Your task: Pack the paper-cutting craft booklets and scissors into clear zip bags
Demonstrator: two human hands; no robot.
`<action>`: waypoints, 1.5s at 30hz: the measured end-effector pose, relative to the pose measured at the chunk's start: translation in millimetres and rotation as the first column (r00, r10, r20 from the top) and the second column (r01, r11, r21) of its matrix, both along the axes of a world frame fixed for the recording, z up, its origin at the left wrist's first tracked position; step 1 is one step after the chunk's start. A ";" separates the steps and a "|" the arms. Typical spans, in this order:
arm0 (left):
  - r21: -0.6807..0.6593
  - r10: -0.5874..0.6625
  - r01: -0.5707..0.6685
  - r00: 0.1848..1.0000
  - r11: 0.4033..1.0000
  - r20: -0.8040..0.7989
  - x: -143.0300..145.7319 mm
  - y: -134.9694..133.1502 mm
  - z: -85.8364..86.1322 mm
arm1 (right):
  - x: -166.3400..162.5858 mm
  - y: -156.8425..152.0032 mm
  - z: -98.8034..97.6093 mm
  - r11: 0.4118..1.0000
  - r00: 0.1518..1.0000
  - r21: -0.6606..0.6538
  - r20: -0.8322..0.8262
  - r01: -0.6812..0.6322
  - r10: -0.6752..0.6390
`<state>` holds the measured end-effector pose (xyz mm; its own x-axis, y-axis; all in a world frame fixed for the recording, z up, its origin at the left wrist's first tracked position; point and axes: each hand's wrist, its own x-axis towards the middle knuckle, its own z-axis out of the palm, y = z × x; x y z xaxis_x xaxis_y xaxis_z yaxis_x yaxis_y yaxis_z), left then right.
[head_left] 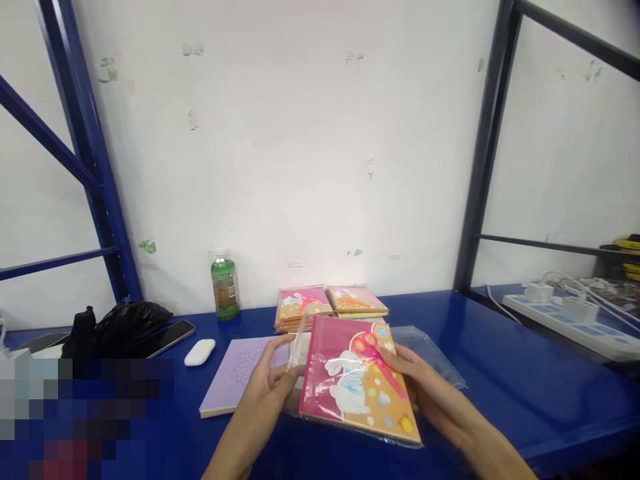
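A booklet (350, 393) with a white rabbit on its pink and orange cover sits in a clear plastic sleeve, with pink scissors (387, 370) at its front. It is tilted above the blue table. My right hand (425, 387) grips its right edge, thumb on top and the other fingers mostly hidden beneath. At the left side, my left hand (267, 387) is closed on the loose flap of the plastic sleeve (300, 350). Partly behind my left hand lies a lilac paper pad (227, 373) with a snowflake outline.
Behind the booklet stand two stacks of similar packs, a pink stack (303, 307) and an orange stack (356, 300). An empty clear bag (430, 353) lies to the right. Further out are a green bottle (225, 287), white earbud case (200, 352), phone (167, 337), black bag (120, 323) and power strip (575, 327).
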<state>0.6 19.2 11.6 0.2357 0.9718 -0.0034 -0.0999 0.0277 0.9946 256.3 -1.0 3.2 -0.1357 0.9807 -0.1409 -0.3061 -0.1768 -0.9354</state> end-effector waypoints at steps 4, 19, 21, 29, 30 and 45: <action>0.183 0.097 -0.066 0.981 0.981 -0.166 -3.7 1.1 -4.8 | 3.9 -3.7 6.7 1.000 1.000 0.009 -0.020 -0.013 0.014; -0.157 -0.120 0.112 0.992 0.981 -0.044 -7.0 5.1 -11.3 | -9.7 3.3 -2.9 0.992 0.991 0.110 0.126 -0.058 0.043; -0.181 -0.125 0.119 0.992 0.976 -0.018 -11.4 5.9 -8.2 | -5.6 6.1 -3.5 0.986 0.984 0.155 0.178 -0.056 0.027; -0.179 0.016 -0.051 0.980 0.983 -0.196 -40.7 11.0 2.7 | 35.2 14.5 0.5 0.962 0.936 0.205 0.262 0.182 -0.233; -0.171 0.035 -0.072 0.977 0.983 -0.212 -45.0 12.5 1.9 | 43.1 13.5 2.5 0.953 0.931 0.222 0.256 0.205 -0.260; -0.119 0.010 -0.038 0.975 0.992 -0.223 -67.0 12.6 11.1 | 99.4 31.8 -8.8 0.634 0.117 0.616 0.668 0.468 -0.735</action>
<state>-66.4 31.8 22.7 0.1924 0.9662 -0.1715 0.1206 0.1502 0.9813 355.7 30.8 -5.6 0.5661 0.6880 0.4540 0.7010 -0.1120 -0.7044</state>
